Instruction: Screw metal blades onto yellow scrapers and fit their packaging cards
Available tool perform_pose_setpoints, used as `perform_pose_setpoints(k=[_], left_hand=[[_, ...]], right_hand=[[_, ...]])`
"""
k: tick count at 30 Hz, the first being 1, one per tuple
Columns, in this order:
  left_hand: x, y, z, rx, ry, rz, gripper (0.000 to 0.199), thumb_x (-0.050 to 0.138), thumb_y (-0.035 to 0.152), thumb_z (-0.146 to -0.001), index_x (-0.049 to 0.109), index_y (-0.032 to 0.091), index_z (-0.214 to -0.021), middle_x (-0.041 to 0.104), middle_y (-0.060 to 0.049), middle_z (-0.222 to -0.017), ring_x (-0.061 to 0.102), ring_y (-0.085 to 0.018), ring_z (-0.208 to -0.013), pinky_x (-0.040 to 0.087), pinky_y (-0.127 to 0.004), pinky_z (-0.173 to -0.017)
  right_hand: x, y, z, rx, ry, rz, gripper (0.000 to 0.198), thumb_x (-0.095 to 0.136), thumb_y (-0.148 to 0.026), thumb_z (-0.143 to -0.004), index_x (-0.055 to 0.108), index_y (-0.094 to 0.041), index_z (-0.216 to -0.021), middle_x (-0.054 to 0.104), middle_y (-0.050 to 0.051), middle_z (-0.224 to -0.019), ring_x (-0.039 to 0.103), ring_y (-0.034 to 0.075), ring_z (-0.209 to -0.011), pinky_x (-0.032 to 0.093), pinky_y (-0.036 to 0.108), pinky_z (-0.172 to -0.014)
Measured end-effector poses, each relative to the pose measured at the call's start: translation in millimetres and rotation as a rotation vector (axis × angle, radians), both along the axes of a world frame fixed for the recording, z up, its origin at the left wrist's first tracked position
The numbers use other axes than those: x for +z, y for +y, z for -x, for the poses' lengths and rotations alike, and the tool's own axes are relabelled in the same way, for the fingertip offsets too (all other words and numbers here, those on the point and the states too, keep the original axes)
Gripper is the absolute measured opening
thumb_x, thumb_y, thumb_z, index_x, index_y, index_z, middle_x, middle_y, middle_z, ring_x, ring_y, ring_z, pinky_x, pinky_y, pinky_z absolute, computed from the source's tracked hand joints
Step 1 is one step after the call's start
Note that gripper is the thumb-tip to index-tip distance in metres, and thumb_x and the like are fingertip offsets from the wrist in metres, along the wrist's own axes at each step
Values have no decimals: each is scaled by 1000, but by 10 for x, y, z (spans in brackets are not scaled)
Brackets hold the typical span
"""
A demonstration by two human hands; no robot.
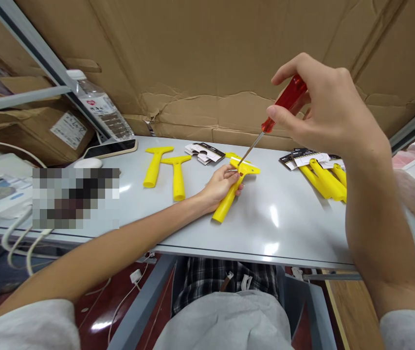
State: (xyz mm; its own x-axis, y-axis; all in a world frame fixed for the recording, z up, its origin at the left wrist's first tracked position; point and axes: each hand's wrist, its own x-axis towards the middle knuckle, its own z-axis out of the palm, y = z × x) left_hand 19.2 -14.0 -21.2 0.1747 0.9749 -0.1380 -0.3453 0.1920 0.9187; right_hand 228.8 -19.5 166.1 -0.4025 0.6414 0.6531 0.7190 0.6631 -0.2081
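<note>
Presently, the left hand (222, 188) grips one yellow scraper (226, 204), with two loose scrapers (178, 182) left of it and at least three yellow handles (327, 180) right; the right hand (329, 99) pinches one red screwdriver (290, 98), tip at the gripped scraper's head.

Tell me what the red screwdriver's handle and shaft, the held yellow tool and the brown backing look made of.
Screwdriver handle: probably hard plastic, glossy red with highlights.
Screwdriver shaft: likely metal, slim, grey, with a sheen.
Yellow tool: seemingly plastic, its smooth handle evenly coloured.
Brown backing: apparently cardboard, matt, creased.
</note>
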Motion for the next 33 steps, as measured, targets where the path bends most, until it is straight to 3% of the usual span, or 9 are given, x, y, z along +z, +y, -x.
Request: perform_pose_setpoints(k=[7,12,21,26,33], left_hand=[[-9,-5,2,14,-7,-18,30,82,20,-89,60,20,-110,69,-6,-101,65,-14,-69,48,-27,-55],[19,-21,8,20,9,-30,27,79,19,-91,60,21,-109,69,-5,-102,66,-14,-68,48,-27,-55],[21,-27,-8,10,10,-2,25,79,16,-91,60,20,-107,68,-5,-99,65,-14,-67,48,-27,-54],[1,-10,0,22,12,12,27,80,15,-91,59,20,-107,69,-6,-100,65,-13,-68,48,-26,-55],[22,-14,-1,34,47,18,22,76,15,-93,58,20,-106,69,-4,-99,65,-13,-67,48,-25,-54]], right_hand=[[37,-4,-68,13,-12,-13,33,75,-17,-84,66,-27,-114,74,-1,-92,70,16,-78,53,33,-65],[66,-68,-62,10,-17,-8,25,73,-26,-90,66,-30,-115,75,0,-97,70,18,-81,55,37,-69],[27,-4,8,15,32,-46,23,80,-27,-83,70,-23,-103,75,1,-89,70,16,-77,51,34,-70],[-13,-44,93,-55,38,-23,16,79,-29,-84,67,-23,-92,76,1,-88,70,17,-78,48,34,-66],[24,-83,120,-187,-9,3,18,77,-34,-90,72,-19,-98,75,0,-92,67,12,-81,48,28,-75]])
